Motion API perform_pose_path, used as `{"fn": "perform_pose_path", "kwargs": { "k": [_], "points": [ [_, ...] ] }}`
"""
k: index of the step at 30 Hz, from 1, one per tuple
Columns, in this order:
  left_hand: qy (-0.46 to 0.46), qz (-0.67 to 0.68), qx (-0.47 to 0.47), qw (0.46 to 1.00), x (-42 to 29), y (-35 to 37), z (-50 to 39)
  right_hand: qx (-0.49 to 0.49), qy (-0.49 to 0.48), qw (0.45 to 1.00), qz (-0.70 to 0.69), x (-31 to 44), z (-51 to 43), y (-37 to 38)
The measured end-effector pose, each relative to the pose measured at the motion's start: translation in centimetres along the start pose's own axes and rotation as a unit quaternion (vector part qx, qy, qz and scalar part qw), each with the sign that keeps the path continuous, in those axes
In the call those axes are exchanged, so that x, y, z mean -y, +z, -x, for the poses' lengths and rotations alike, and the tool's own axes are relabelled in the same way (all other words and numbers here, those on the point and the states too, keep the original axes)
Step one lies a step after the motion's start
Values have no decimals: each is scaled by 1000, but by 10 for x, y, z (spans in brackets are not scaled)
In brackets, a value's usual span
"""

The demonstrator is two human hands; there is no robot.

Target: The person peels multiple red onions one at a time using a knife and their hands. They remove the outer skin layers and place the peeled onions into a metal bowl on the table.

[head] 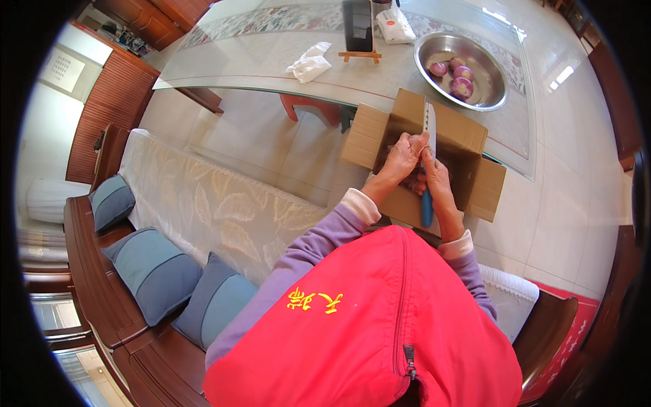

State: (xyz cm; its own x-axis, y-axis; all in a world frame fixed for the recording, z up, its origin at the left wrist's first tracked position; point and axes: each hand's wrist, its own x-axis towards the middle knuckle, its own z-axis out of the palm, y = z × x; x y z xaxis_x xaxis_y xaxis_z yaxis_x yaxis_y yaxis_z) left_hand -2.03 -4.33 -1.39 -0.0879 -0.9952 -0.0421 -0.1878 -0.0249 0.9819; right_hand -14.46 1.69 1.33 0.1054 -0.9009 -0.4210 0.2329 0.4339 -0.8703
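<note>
My right hand [438, 178] grips a knife by its blue handle [426, 209]. The knife's metal blade [431, 122], with a row of holes, points away from me over a cardboard box [488, 188]. Against the blade and my right fingers, my left hand [402, 157] is curled; whatever may be inside its fingers is hidden. Below both hands the box stands with its flaps spread. Reddish-brown pieces [416, 184] lie inside it, partly covered by my hands. Several peeled red onions [462, 87] sit in a steel bowl [488, 96] beyond the box.
The bowl rests on a glass-topped table [244, 71], with crumpled tissue [310, 62], a phone [357, 25] on a wooden stand [360, 56] and a tissue pack [395, 25]. A red stool [311, 108] is underneath. A wooden sofa [122, 305] with cushions [152, 272] runs along the left.
</note>
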Motion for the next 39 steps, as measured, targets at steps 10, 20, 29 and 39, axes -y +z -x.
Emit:
{"fn": "perform_pose_path", "kwargs": {
  "k": [10,20,29,39],
  "points": [
    [-120,182,262,940,-38,-34,-1,135,29,990,-33,22,4,-16],
    [-61,193,103,974,-26,-3,3,-21,-72,997,-18,13,-1,-9],
    [-96,233,108,962,-21,7,9,-61,-144,988,-13,9,6,-9],
    [-256,492,142,820,-3,-11,6,-63,-172,980,80,43,22,-17]
  ]
}}
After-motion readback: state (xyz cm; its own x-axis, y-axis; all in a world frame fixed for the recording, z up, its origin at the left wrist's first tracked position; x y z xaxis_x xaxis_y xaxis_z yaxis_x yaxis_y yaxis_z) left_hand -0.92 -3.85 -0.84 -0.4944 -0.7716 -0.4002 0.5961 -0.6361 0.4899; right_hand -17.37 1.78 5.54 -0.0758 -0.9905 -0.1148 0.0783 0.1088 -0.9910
